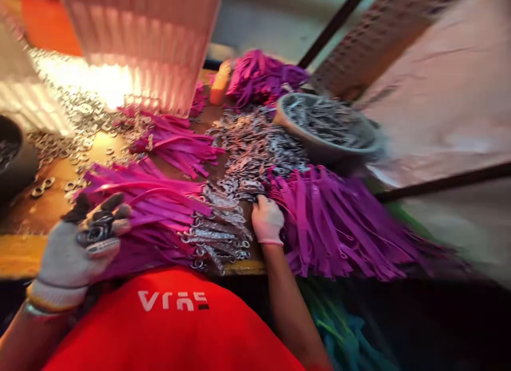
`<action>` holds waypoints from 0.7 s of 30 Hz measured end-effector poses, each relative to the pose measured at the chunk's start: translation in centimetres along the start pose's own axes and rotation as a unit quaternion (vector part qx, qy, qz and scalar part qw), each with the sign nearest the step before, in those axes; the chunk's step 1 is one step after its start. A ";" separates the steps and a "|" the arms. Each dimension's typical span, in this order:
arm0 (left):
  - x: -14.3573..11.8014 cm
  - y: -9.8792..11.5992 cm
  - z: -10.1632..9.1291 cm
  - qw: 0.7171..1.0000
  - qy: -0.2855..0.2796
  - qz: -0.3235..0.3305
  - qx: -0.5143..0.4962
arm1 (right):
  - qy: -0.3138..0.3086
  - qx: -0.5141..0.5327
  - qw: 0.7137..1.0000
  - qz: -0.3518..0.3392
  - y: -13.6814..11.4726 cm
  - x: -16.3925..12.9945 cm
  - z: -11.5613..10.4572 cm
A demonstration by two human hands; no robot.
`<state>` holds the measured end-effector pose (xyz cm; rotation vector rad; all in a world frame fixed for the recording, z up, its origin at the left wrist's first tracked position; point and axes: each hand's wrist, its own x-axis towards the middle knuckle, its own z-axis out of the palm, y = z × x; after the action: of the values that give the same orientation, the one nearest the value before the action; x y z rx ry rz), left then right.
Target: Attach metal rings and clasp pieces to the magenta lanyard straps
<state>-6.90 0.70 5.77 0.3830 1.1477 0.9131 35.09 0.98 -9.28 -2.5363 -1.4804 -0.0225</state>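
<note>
- Left hand (75, 248) is in a grey work glove, raised just over the near edge of the worktop (24, 254). Its fingers are curled shut around a small clump of metal clips (98, 233) – looks like a few at once, but the frame is blurry, so no exact count.
- Right hand (266, 220) wears a thin pale glove and rests down on the worktop, fingers bent and pressed into the loose pile of metal hardware (251, 153), right where it meets the right-hand bundle of purple straps (335, 227). Can't tell whether it actually has hold of anything.
- Between the two hands sits another bundle of purple straps with clips fitted (167, 216), metal ends pointing toward the right hand.
- Judging by that, the step in hand looks like picking up parts – clips already in the left hand, the right hand going for a strap or another clip.
- Next move probably calls for pinching one single piece out of the tangle without dragging its neighbours, then bringing both hands together.
- Also around: a grey bowl (319, 142) of metal parts beyond the pile, loose rings (75, 115) scattered far left, and a pink crate (147, 46) at the back.
</note>
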 end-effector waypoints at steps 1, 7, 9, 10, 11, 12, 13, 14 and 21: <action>-0.4 -1.1 -0.2 0.999 0.011 -0.028 -0.037 | -0.003 -0.009 1.000 0.000 0.2 -0.2 0.4; -2.6 -6.8 -3.6 0.999 0.010 -0.040 0.015 | -0.013 0.022 0.999 -0.045 1.2 -0.8 0.4; -2.5 -8.0 -4.3 0.986 -0.005 0.010 0.164 | 0.007 0.073 0.995 -0.070 0.9 -1.3 -0.2; -2.2 -8.4 -4.5 0.965 -0.019 0.058 0.255 | 0.026 0.122 0.989 -0.082 0.5 -1.7 -0.7; -1.7 -8.7 -4.5 0.929 -0.037 0.113 0.351 | 0.047 0.184 0.977 -0.094 -0.1 -2.2 -1.3; -1.1 -9.1 -4.5 0.877 -0.058 0.165 0.447 | 0.065 0.250 0.960 -0.107 -0.8 -2.8 -2.1; -0.5 -9.4 -4.4 0.818 -0.076 0.206 0.531 | 0.079 0.313 0.939 -0.120 -1.6 -3.4 -3.0; 0.2 -9.8 -4.2 0.764 -0.089 0.229 0.596 | 0.083 0.363 0.919 -0.132 -2.5 -4.1 -3.9; 2.7 -11.4 -3.9 0.677 -0.079 0.241 0.691 | 0.029 0.382 0.892 -0.238 -8.1 -8.6 -8.1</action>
<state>-5.25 -4.70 -5.22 2.0519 1.4218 0.2156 24.53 -4.03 -0.98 -1.5146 -1.6246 0.3371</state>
